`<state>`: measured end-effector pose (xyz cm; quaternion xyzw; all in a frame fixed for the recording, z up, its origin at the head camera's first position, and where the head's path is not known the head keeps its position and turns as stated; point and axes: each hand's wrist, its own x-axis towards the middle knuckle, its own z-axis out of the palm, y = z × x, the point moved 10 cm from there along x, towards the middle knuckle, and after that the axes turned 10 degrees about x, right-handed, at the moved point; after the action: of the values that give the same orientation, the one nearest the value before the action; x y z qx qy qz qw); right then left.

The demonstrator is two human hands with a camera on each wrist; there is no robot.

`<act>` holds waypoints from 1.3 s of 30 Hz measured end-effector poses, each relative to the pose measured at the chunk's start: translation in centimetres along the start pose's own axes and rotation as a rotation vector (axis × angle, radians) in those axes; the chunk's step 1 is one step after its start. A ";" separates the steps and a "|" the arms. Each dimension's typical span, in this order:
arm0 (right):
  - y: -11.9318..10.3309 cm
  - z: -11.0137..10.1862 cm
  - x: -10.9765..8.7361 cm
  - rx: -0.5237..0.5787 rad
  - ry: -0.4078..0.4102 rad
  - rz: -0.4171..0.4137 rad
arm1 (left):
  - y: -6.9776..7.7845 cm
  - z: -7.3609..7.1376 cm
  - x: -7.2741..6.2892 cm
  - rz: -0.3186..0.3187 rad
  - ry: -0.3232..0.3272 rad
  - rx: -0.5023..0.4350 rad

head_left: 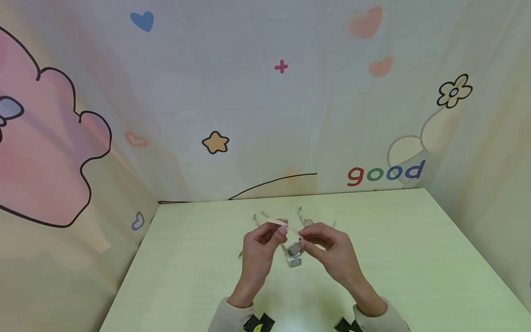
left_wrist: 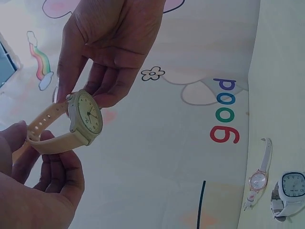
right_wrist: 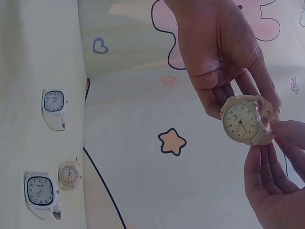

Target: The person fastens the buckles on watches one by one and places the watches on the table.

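Observation:
Both hands hold a wristwatch with a cream round case and a pale tan strap between them, above the table. My left hand [head_left: 259,253] pinches the strap; in the left wrist view its thumb and fingertips close on the looped strap. My right hand [head_left: 333,251] also grips the watch with its fingertips, from the other side. The cream watch [left_wrist: 89,114] shows its round dial to both wrist cameras. In the right wrist view the watch [right_wrist: 240,121] sits between both sets of fingers, partly hidden by them. A round grey disc [head_left: 295,249] appears between the hands in the head view.
On the pale table [head_left: 415,258], more watches lie beyond the hands. The right wrist view shows a white square watch [right_wrist: 53,101], another white square watch [right_wrist: 40,191] and a small pinkish round watch [right_wrist: 70,175]. A printed curtain [head_left: 257,92] stands behind the table.

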<state>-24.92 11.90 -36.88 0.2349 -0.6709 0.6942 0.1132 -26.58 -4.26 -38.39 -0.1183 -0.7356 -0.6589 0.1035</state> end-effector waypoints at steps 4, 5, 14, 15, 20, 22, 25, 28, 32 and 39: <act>-0.2 -0.1 0.0 0.011 0.008 -0.021 | -0.2 0.3 -0.1 -0.007 -0.031 -0.003; -0.3 -0.1 0.0 0.009 0.006 -0.026 | -0.3 0.4 -0.1 -0.005 -0.043 -0.007; -0.5 -0.1 0.0 0.014 -0.001 -0.034 | 0.4 1.6 -0.5 0.056 -0.157 -0.028; -0.6 -0.1 0.1 0.016 -0.002 -0.035 | 0.3 1.7 -0.6 0.054 -0.162 -0.027; -0.7 0.0 0.1 0.018 -0.007 -0.036 | -0.1 1.9 -0.5 0.036 -0.175 -0.029; -0.7 0.0 0.1 0.015 -0.010 -0.039 | 0.0 1.9 -0.5 0.036 -0.177 -0.034; -0.6 0.1 0.1 0.009 -0.016 -0.045 | 0.0 2.0 -0.6 0.040 -0.180 -0.040; -0.6 0.3 0.1 0.004 -0.023 -0.056 | 0.0 2.0 -0.6 0.041 -0.184 -0.048; -0.8 0.4 0.0 -0.004 -0.030 -0.072 | -0.2 2.0 -0.5 0.033 -0.184 -0.055; -0.8 0.6 0.0 -0.038 -0.049 -0.064 | -0.2 2.0 -0.6 0.021 -0.175 -0.054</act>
<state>-24.40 11.39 -36.16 0.2711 -0.6787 0.6713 0.1233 -26.08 -2.34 -38.93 -0.1858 -0.7226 -0.6644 0.0425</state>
